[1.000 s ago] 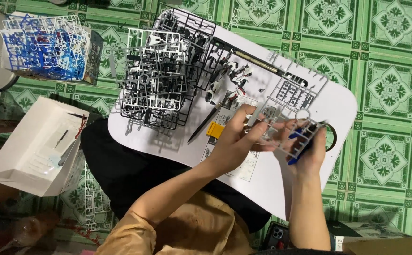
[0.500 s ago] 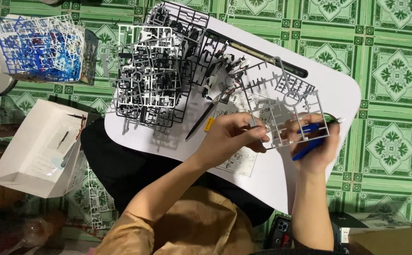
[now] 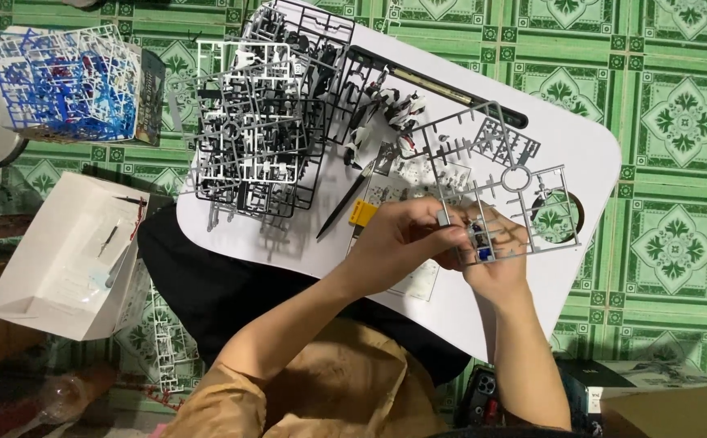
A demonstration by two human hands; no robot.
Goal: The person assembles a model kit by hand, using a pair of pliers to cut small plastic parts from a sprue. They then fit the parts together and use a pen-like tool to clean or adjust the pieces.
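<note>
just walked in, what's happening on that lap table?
A person is working over a white lap table set on a green tiled floor. Both hands hold a grey plastic parts frame above it: the left hand grips its near edge, and the right hand holds a blue-handled tool against it. A pile of black, white and grey frames lies on the table's far side; blue frames sit off to the side.

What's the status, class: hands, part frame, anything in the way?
Both hands, left and right, gripping grey part frame over white lap table. Stacked frames sit left, clear.
</note>
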